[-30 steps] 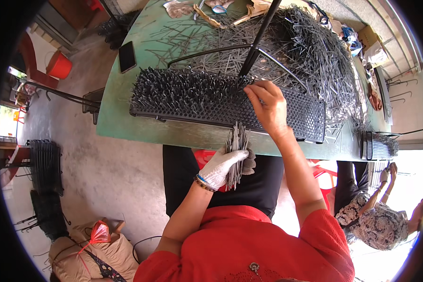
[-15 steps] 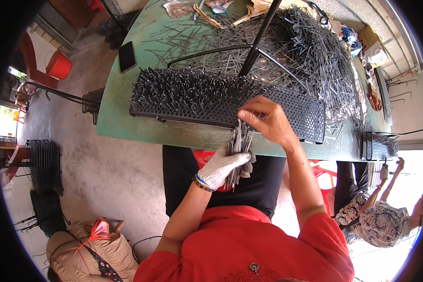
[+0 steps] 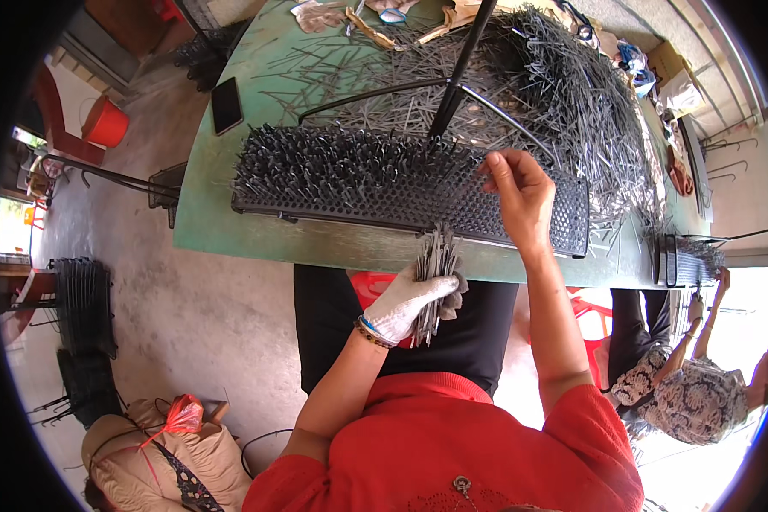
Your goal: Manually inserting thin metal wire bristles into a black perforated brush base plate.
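Observation:
My left hand (image 3: pixel 408 305), in a white glove, grips a bundle of thin dark strips (image 3: pixel 436 256) in front of the table's near edge. A long black perforated metal rack (image 3: pixel 563 213) lies on the table, and many dark strips (image 3: pixel 333 166) stand upright in the holes of its left and middle parts. Over the bare holes toward the right hangs my right hand (image 3: pixel 525 194), ungloved. Its thumb and fingertips are pinched together; whatever is between them is too small to make out. A black rod frame (image 3: pixel 455 85) rises behind the rack.
Loose strips heap up on the green table (image 3: pixel 205 205) behind the rack, piled highest at the right (image 3: pixel 563 102). A phone (image 3: pixel 227 106) lies at the left. At far right another person (image 3: pixel 691 397) works at a similar rack (image 3: pixel 695 260). A red bucket (image 3: pixel 106 121) stands on the floor.
My right hand has moved away from the top of the bundle, up and right over the rack's bare holes. My left hand keeps its hold on the strips, almost unmoved.

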The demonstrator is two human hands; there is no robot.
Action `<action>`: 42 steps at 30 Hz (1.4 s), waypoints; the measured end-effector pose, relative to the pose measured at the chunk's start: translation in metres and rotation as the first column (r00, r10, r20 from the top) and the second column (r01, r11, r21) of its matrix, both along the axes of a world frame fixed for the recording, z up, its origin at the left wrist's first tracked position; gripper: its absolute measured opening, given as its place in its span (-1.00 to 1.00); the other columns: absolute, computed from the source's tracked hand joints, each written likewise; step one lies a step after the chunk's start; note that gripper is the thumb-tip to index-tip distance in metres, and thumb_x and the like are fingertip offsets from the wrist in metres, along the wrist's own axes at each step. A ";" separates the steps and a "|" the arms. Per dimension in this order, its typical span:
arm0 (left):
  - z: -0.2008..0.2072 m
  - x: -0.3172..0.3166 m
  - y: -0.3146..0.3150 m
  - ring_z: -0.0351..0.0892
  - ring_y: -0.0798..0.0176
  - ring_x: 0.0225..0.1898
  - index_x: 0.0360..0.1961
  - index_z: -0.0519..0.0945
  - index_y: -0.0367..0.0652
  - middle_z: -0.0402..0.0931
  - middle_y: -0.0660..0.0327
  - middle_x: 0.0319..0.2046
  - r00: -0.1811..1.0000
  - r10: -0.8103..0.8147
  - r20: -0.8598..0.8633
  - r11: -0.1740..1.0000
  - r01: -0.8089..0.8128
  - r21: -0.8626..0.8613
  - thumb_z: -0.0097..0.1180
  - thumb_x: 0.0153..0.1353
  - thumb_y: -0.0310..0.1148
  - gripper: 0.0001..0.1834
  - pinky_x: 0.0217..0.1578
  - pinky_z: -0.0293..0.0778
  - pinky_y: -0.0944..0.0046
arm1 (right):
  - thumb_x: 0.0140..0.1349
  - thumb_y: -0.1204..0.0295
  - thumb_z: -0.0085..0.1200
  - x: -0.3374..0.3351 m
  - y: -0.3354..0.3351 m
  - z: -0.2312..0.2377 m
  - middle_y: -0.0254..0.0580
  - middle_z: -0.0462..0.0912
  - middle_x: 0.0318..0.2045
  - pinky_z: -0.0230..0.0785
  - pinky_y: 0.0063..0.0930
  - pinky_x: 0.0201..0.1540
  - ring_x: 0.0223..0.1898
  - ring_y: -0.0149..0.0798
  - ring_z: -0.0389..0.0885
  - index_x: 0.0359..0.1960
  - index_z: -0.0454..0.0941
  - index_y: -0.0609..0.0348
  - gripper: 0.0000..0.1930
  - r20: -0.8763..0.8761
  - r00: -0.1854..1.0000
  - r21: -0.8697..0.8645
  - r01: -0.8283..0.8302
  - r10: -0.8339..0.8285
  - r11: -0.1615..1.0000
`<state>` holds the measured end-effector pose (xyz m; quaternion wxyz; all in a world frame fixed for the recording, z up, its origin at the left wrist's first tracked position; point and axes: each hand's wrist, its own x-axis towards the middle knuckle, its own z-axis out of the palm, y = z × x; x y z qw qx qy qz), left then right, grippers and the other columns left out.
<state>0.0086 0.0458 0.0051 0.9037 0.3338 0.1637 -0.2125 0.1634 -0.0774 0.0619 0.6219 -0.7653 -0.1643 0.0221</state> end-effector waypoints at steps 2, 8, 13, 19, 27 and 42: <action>-0.003 0.001 -0.002 0.59 0.36 -0.39 -0.13 0.49 -0.24 0.56 0.19 -0.31 1.000 0.002 0.007 1.000 -0.002 0.001 0.10 0.22 -0.46 -0.80 -0.41 0.61 0.35 | 0.31 0.40 0.09 0.005 0.004 -0.004 -0.30 0.67 -0.44 0.39 -0.67 -0.42 -0.50 -0.55 0.52 -0.27 0.59 0.28 -0.83 0.184 0.980 -0.012 0.080 -0.077 0.997; -0.009 0.000 -0.002 0.60 0.33 -0.36 -0.11 0.49 -0.25 0.57 0.17 -0.29 1.000 -0.002 0.019 1.000 0.003 -0.023 0.09 0.21 -0.47 -0.78 -0.34 0.62 0.34 | 0.24 0.45 0.16 0.016 0.015 -0.019 -0.26 0.66 -0.46 0.41 -0.62 -0.44 -0.53 -0.52 0.54 -0.27 0.59 0.27 -0.87 0.467 0.879 -0.132 0.182 -0.101 0.974; -0.006 0.000 -0.003 0.63 0.27 -0.32 -0.07 0.47 -0.24 0.58 0.15 -0.27 0.999 0.027 -0.044 0.998 -0.030 -0.049 0.08 0.22 -0.48 -0.75 -0.30 0.65 0.27 | 0.18 0.48 0.20 0.012 0.019 -0.011 -0.19 0.64 -0.50 0.42 -0.57 -0.47 -0.55 -0.42 0.58 -0.30 0.58 0.28 -0.87 0.594 0.803 -0.176 0.185 -0.046 0.967; -0.007 -0.001 -0.002 0.66 0.21 -0.32 0.06 0.39 -0.17 0.60 0.11 -0.25 0.997 0.050 -0.055 0.996 -0.054 -0.067 0.06 0.24 -0.49 -0.65 -0.32 0.67 0.21 | 0.15 0.51 0.22 0.006 0.022 -0.005 -0.16 0.64 -0.50 0.44 -0.52 -0.51 -0.57 -0.33 0.62 -0.36 0.58 0.23 -0.92 0.671 0.741 -0.268 0.250 -0.006 0.930; -0.004 0.000 0.000 0.65 0.23 -0.33 0.02 0.41 -0.24 0.60 0.06 -0.22 0.995 0.067 -0.071 0.998 -0.068 -0.011 0.07 0.24 -0.48 -0.68 -0.34 0.66 0.25 | 0.12 0.50 0.23 0.004 0.025 -0.005 -0.18 0.64 -0.51 0.43 -0.52 -0.52 -0.58 -0.31 0.63 -0.37 0.61 0.21 -0.93 0.671 0.741 -0.306 0.288 -0.009 0.908; -0.004 -0.002 0.002 0.62 0.29 -0.42 -0.02 0.41 -0.18 0.60 0.11 -0.33 0.996 0.051 -0.075 0.999 -0.052 -0.010 0.04 0.26 -0.43 -0.73 -0.40 0.64 0.26 | 0.09 0.49 0.22 0.009 0.031 -0.011 -0.19 0.60 -0.46 0.42 -0.33 -0.41 -0.47 -0.09 0.59 -0.38 0.63 0.20 -0.92 0.732 0.645 -0.418 0.170 0.220 0.892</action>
